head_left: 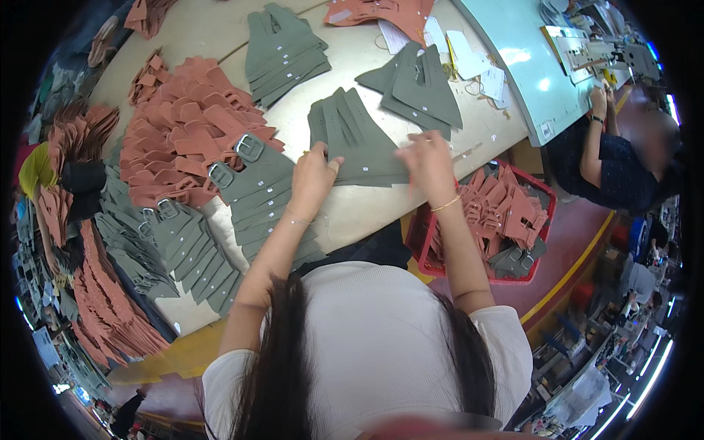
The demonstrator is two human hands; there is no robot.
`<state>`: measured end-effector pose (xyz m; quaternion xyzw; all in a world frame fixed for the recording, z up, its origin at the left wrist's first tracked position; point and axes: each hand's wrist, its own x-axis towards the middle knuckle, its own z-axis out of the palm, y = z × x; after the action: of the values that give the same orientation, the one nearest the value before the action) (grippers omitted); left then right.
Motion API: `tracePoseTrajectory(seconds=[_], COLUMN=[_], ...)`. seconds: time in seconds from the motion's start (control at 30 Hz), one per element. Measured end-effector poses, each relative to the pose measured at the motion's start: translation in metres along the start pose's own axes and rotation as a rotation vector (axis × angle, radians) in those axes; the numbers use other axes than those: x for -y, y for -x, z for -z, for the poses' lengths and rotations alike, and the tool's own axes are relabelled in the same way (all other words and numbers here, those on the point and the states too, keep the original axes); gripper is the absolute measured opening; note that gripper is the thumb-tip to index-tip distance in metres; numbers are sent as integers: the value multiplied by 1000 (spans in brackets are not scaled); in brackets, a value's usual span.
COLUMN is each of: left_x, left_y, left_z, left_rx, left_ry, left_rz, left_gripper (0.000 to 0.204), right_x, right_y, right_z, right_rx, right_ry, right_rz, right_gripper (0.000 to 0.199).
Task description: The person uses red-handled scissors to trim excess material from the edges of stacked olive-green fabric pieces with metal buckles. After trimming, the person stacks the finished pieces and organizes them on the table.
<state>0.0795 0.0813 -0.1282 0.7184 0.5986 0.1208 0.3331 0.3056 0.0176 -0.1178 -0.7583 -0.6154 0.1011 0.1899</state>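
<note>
both hands, left and right, set apart, pinch a green strap stack near the table's front edge.

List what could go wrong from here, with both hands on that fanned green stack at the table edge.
1. The fanned green stack under the left hand and right hand lies close to the table edge; a push might slide pieces off.
2. The buckled green straps overhang that edge and may slip down.
3. The red crate of pieces sits below; fallen pieces could mix colours.
</note>
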Motion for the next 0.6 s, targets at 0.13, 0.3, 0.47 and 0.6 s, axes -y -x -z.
tracePoseTrajectory(seconds=[0.13,0.3,0.47,0.6], left_x=[-3,12,31,51], left_y=[16,47,79,111], left_z=[20,67,107,131], left_rx=[-27,9,-54,-221], left_ry=[134,429,720,785], left_rz=[50,96,235,265], left_gripper=[46,40,31,28], right_x=[39,70,108,145], right_y=[-7,-37,-115,-238], right_z=[-12,19,33,-22], right_rx=[-45,-43,-46,-67], right_ry=[64,-351,-714,-1061], right_rz=[117,299,352,288], right_gripper=[26,11,15,25])
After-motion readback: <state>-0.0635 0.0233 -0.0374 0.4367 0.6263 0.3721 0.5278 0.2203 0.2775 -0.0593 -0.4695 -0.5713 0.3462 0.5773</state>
